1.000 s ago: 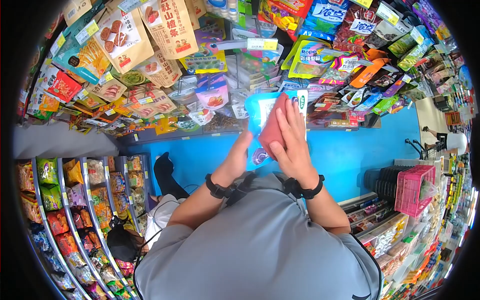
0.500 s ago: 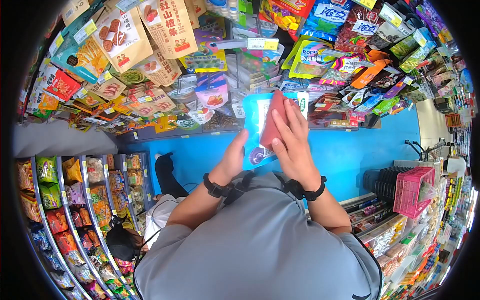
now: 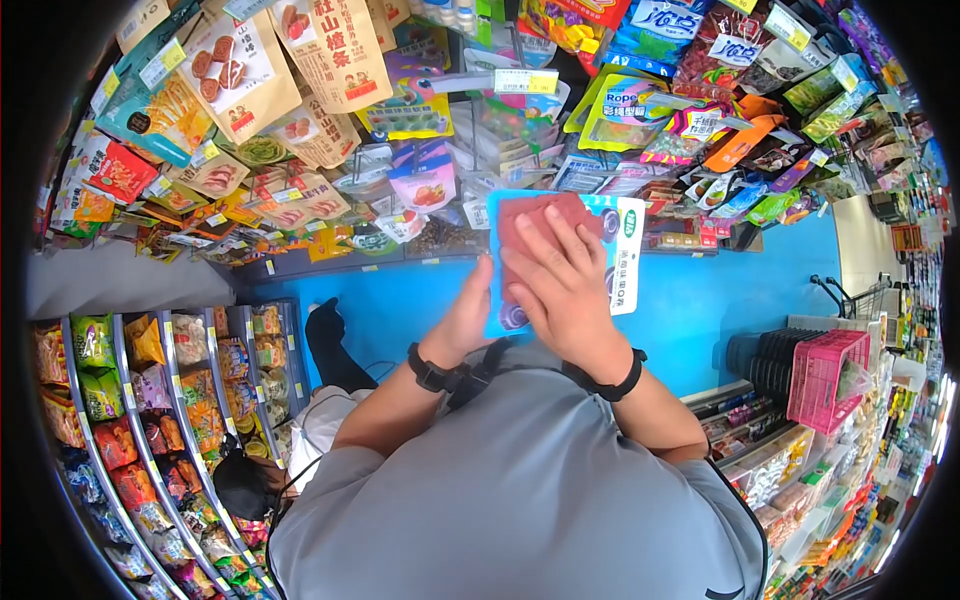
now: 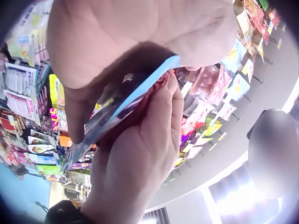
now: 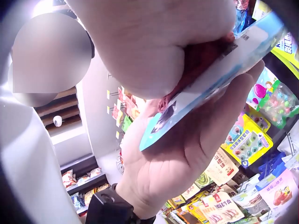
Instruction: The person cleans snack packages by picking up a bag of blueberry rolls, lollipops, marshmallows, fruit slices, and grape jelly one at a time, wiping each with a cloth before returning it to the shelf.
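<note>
A blue pouch (image 3: 607, 212) with a white label strip lies in front of the person's chest. Over its face is spread a reddish-brown cloth (image 3: 512, 228), with the right hand (image 3: 568, 290) flat on it, fingers extended. From the left and behind, the left hand (image 3: 464, 316) supports the pouch, its thumb beside the left edge. The right wrist view shows the left palm (image 5: 163, 165) and long, straight fingers under the pouch (image 5: 219, 70). In the left wrist view, the right hand (image 4: 140, 154) presses the cloth (image 4: 161, 80) against the pouch.
Hanging snack bags (image 3: 345, 60) fill the racks ahead. Shelves of packets (image 3: 115, 440) stand at the left, near a seated or crouching person with a black cap (image 3: 240, 480). A pink basket (image 3: 828, 380) is at the right, above low shelves. The floor (image 3: 680, 310) is blue.
The pouch has turned so that its label strip shows at the right. The cloth is spread wider across it, and the right hand has moved slightly left and lies flatter. The left hand has barely moved.
</note>
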The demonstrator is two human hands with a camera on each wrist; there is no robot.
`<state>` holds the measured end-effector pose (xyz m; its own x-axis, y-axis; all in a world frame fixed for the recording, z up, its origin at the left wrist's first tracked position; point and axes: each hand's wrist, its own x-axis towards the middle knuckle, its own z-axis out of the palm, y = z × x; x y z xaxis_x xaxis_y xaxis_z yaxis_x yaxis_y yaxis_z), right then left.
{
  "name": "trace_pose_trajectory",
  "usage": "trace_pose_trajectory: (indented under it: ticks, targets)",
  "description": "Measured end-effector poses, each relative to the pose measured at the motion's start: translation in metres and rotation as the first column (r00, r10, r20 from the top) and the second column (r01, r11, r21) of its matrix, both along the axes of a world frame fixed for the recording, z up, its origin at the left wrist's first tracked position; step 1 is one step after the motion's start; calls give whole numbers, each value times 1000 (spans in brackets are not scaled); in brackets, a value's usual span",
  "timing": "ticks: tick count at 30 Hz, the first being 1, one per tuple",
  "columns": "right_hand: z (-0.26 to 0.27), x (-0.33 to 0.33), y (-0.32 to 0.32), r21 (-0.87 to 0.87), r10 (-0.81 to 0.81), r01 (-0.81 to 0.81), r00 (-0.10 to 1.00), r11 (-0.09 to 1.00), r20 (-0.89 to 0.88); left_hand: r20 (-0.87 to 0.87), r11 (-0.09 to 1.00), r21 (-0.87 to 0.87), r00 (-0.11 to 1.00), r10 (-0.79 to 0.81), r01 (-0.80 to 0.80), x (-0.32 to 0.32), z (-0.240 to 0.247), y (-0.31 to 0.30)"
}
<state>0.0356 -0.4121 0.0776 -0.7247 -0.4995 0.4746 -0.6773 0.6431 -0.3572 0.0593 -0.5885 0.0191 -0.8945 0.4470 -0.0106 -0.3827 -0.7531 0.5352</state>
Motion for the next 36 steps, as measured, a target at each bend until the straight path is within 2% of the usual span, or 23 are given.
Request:
trace_pose_trajectory:
  ticks: [2, 3, 5, 6, 9, 12, 15, 17, 20, 22, 24, 25, 28, 31, 34, 36]
  targets:
    - [0, 3, -2, 37, 30, -29, 999, 999, -16, -39, 1000, 12, 999, -3, 3, 1, 0, 0]
    - [5, 5, -4, -7, 39, -39, 999, 999, -3, -40, 1000, 24, 999, -10, 11, 0, 1, -1]
    - [3, 6, -5, -2, 151, -151, 988, 988, -7, -20, 998, 54, 999, -33, 34, -1, 3, -8]
    - [3, 7, -6, -1, 208, -208, 978, 978, -8, 22, 997, 68, 999, -29, 28, -1, 7, -10]
    - [13, 6, 1, -120, 323, -305, 931, 945, 169, 192, 995, 91, 981, 17, -35, 1, 27, -8]
    - [24, 2, 12, -215, 352, -296, 884, 931, 308, 67, 900, 426, 989, -133, 93, -6, 22, -5]
    - [27, 1, 24, -379, 305, -156, 875, 912, 375, 46, 996, 89, 999, 17, -21, -16, 33, 2]
    - [21, 2, 27, -536, 285, -29, 870, 844, 403, 102, 991, 128, 995, 25, -38, -17, 25, 1]
    - [11, -5, 22, -443, 65, 23, 981, 896, 182, 94, 979, 205, 996, -3, -16, -14, 10, -2]
    - [7, -5, 19, -218, 67, -41, 992, 975, 110, 73, 971, 241, 997, -23, 5, -13, 3, 3]
    - [7, 0, 3, -3, 63, -63, 994, 998, 91, 23, 995, -87, 998, 56, -53, -9, 13, 7]
    - [0, 2, 1, -37, 86, -81, 983, 996, 160, -11, 965, -248, 996, 90, -90, -8, 19, 8]
    - [1, -1, -4, -126, 99, -79, 982, 989, 161, -324, 892, -449, 940, -107, -53, -11, 5, -10]
    - [0, -6, -3, -89, 107, -94, 982, 992, 154, -383, 820, -569, 860, -336, 68, -16, 6, -20]
    - [-3, -9, -4, 9, 125, -127, 985, 992, 116, -438, 814, -580, 854, -281, -30, -16, 9, -19]
    - [-9, -9, -6, 34, 105, -109, 989, 994, 102, -344, 867, -498, 921, -183, -14, -14, 21, -16]
